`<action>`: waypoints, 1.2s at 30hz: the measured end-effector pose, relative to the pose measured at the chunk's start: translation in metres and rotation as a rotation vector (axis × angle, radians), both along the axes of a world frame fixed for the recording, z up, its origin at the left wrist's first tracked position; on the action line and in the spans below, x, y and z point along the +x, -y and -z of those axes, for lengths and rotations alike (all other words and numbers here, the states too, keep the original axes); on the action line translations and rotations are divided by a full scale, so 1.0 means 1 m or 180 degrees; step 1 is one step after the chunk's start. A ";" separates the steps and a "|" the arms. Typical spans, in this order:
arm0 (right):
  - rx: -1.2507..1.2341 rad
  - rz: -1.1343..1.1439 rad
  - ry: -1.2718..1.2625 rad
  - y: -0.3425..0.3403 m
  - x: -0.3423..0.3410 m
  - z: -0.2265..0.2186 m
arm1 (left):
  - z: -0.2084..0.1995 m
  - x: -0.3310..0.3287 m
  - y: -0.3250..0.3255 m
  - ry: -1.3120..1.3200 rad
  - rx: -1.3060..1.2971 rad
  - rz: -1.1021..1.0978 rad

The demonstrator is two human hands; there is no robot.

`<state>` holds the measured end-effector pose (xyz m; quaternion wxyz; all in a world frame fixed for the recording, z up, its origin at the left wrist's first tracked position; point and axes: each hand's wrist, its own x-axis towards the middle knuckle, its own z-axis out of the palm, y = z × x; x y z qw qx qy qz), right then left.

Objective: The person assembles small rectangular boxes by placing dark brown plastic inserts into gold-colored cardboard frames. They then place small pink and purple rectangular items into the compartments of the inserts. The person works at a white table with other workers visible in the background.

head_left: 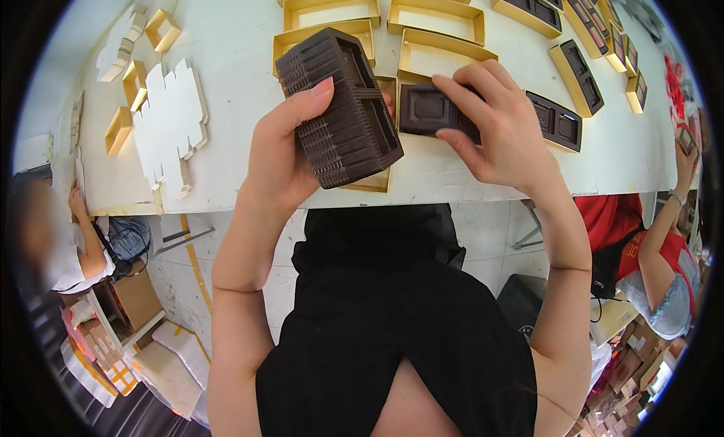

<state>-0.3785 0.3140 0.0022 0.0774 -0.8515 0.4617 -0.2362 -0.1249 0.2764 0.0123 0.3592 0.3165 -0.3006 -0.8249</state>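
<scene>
My left hand (286, 131) grips a thick stack of nested dark brown plastic insert trays (343, 109), tilted above the white table (241, 82). To its right, my right hand (501, 124) has its thumb and fingers closed on a single dark brown insert tray (426, 109). Gold edging shows beside this tray; whether it sits fully inside a box cannot be seen. Under the stack, an open gold box (377, 184) is mostly hidden. Just right of my right hand lies a box with a brown insert (562, 122), partly covered by the hand.
Several open gold boxes (437, 16) stand in rows at the far side. More boxes with brown inserts (577, 75) stand right. At left lie white flat carton blanks (170, 124) and small gold sleeves (136, 85). A person (90, 248) sits left, another (667, 271) right.
</scene>
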 end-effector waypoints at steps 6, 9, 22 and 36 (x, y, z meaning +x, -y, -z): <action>-0.0110 0.0002 0.0310 -0.001 0.001 0.020 | -0.003 0.000 0.009 0.0119 -0.0040 0.0199; -0.0088 -0.0045 -0.0128 0.001 -0.005 0.016 | -0.003 0.002 0.014 0.0171 0.0011 0.0258; 0.0141 0.0046 -0.0982 -0.022 0.008 0.021 | 0.002 0.002 0.014 0.0117 -0.0061 0.0180; 0.1971 0.0194 0.3311 0.023 0.028 -0.046 | -0.034 -0.026 0.032 0.0610 -0.1568 -0.0009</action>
